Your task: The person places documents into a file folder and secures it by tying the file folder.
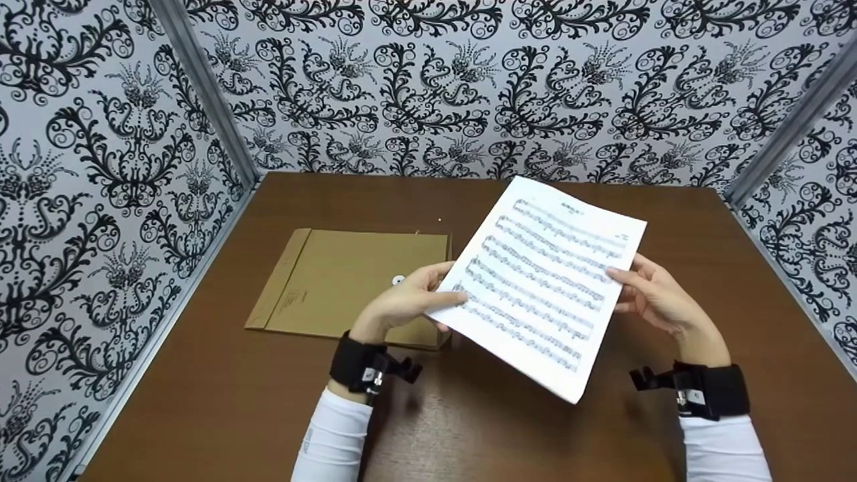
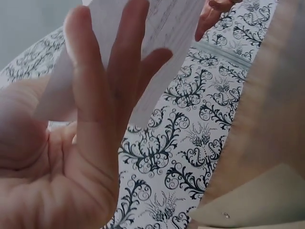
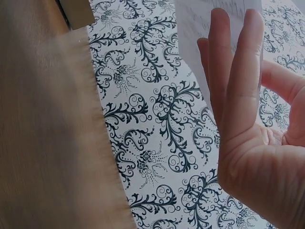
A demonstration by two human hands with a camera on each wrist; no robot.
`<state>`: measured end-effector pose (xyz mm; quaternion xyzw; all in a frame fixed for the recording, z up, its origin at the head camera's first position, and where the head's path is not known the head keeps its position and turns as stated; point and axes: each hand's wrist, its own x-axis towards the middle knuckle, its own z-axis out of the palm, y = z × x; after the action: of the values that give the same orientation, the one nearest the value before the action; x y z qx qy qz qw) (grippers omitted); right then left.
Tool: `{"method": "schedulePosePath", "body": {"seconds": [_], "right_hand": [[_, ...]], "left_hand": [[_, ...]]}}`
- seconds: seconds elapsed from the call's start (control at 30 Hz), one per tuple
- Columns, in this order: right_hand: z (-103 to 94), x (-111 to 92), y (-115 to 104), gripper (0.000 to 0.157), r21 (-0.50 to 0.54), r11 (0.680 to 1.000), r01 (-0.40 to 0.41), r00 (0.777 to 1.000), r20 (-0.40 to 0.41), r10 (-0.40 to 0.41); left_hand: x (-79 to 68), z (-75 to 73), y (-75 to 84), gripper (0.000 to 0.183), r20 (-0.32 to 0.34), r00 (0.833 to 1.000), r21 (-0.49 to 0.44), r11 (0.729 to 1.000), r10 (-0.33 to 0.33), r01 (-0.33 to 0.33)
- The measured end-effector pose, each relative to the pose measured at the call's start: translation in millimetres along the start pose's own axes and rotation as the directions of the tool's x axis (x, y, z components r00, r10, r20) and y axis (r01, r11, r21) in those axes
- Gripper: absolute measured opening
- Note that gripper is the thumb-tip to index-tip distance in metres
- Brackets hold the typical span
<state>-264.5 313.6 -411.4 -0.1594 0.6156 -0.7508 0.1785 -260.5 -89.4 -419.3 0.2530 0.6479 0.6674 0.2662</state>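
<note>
Left hand (image 1: 412,296) and right hand (image 1: 661,298) pinched sheet music (image 1: 535,288) by opposite edges, long axis slanting upper right; kraft document envelope (image 1: 361,274) lay centre-left, nearer left hand.

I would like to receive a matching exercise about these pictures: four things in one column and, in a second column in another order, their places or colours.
1. sheet music
2. tan folder
3. wrist straps
4. wall covering

A. flat on the table
B. black scrolls on white
C. held by left hand and right hand
D. black, around both wrists

Pairs: 1-C; 2-A; 3-D; 4-B
</note>
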Motion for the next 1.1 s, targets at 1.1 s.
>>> {"method": "schedulePosePath", "body": {"seconds": [1.1], "right_hand": [[-10.0,-2.4,3.2,0.033,-0.002,0.999,0.050,0.988,-0.149,-0.049]], "left_hand": [[-11.1,-33.4,-17.7,0.050,0.229,0.973,0.036,0.999,-0.020,0.012]]}}
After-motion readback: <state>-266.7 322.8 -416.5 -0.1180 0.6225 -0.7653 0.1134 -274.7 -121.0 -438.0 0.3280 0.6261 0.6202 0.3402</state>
